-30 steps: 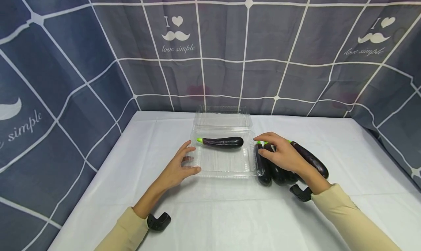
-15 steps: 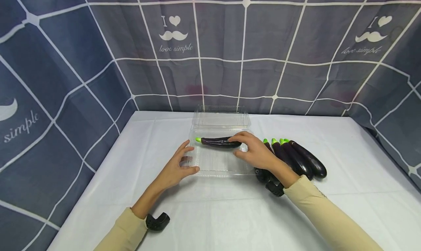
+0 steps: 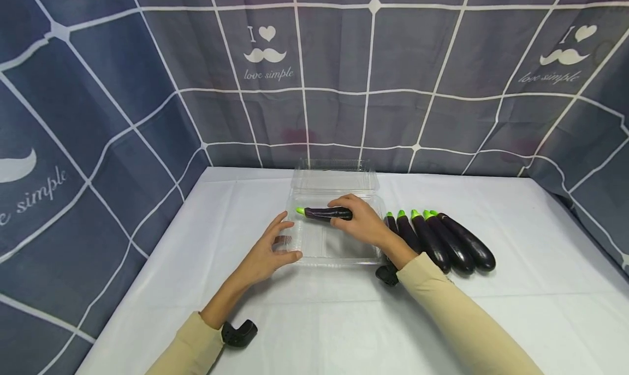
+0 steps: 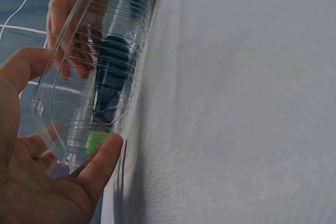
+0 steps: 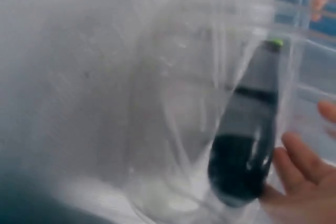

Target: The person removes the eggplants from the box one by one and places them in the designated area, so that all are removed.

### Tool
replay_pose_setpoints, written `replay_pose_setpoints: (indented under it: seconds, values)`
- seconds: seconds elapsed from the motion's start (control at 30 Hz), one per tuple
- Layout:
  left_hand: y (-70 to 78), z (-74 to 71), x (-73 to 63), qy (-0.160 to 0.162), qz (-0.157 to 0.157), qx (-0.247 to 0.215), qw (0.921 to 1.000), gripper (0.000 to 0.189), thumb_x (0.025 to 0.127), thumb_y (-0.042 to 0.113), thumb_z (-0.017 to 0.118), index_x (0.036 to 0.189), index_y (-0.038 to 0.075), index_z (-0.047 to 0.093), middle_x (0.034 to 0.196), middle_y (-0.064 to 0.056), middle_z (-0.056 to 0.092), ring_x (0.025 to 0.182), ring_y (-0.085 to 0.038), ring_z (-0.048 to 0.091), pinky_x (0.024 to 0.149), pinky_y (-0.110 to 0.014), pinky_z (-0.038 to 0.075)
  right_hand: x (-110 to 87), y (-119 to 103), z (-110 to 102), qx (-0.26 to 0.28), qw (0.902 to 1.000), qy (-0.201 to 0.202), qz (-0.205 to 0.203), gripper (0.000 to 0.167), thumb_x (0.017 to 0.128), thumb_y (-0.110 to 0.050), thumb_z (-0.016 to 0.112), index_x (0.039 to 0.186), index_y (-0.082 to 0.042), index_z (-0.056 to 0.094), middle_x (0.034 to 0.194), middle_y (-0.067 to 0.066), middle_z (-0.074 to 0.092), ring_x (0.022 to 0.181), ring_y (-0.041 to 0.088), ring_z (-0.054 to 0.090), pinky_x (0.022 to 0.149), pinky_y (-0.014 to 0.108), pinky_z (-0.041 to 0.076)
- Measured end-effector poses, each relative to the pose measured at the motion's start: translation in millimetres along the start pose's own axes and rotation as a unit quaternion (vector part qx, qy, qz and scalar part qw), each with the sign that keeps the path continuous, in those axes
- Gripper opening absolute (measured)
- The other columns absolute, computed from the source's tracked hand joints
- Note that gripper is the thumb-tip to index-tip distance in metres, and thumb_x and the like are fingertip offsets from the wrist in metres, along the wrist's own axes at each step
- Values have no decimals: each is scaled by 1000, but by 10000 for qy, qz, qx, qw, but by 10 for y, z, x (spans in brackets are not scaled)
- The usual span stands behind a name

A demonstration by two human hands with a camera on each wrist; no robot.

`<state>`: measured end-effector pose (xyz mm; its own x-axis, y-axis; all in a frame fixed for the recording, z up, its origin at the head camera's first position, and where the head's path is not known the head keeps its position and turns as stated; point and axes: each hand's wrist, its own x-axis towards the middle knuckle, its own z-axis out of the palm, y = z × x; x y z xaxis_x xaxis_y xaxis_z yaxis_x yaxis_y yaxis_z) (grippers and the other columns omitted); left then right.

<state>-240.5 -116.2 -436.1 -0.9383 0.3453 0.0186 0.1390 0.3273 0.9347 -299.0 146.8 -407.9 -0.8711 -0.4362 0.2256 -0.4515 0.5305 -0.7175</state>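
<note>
My left hand point(image 3: 267, 257) holds the left edge of a clear plastic clamshell box point(image 3: 314, 246), thumb at its front corner and fingers spread along the side. In the left wrist view, a fingertip touches the box rim point(image 4: 45, 87). Inside the box lies one dark eggplant point(image 3: 319, 214) with a bright green tip pointing left. Over its right end, my right hand point(image 3: 361, 222) grips it, fingers on the far side and thumb on the near side. The right wrist view is blurred, with the eggplant point(image 5: 244, 150) beside the right fingers point(image 5: 302, 156).
Several more eggplants point(image 3: 444, 244) lie side by side to the right of the box, green ends away from me. The raised lid point(image 3: 334, 179) stands at the back of the box. A white cloth point(image 3: 314, 320) covers the table; behind hangs a grey checked curtain point(image 3: 339, 113).
My right hand has moved left from over the row of eggplants onto the eggplant in the box. The left hand stays at the box edge. That eggplant has hardly shifted.
</note>
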Motion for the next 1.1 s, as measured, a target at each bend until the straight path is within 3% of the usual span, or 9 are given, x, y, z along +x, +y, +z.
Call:
replay_pose_setpoints:
  seconds: [0.27,0.5,0.83,1.1]
  values:
    - [1,1,11,10,80,-73,9999,72,86,17,77,146,1,41,164,-2,10,133,-42,37,100,-51,44,3,40,2,-231,9997,-97,9,36,87,-16,69,122,-7,69,122,11,62,110,28,58,92,47,47]
    - [7,8,7,-7,18,-87,10000,73,86,19,77,147,2,41,164,0,10,134,-42,36,101,-51,43,-23,74,6,-345,9969,-703,-44,41,89,-14,67,129,-6,65,129,8,62,124,29,53,103,49,41]
    - [-5,14,2,2,40,-80,10000,72,86,19,77,146,1,41,163,0,11,133,-41,38,100,-51,44,-64,86,13,-149,9887,-1493,43,43,91,-4,64,134,-8,62,135,9,58,127,29,51,102,48,43]
    - [-11,20,12,6,52,-105,9999,72,86,17,77,146,1,41,164,-2,10,133,-41,38,100,-51,44,-79,110,13,-106,9869,-1606,-92,43,91,-2,60,133,-8,63,132,10,60,123,29,54,99,47,44]
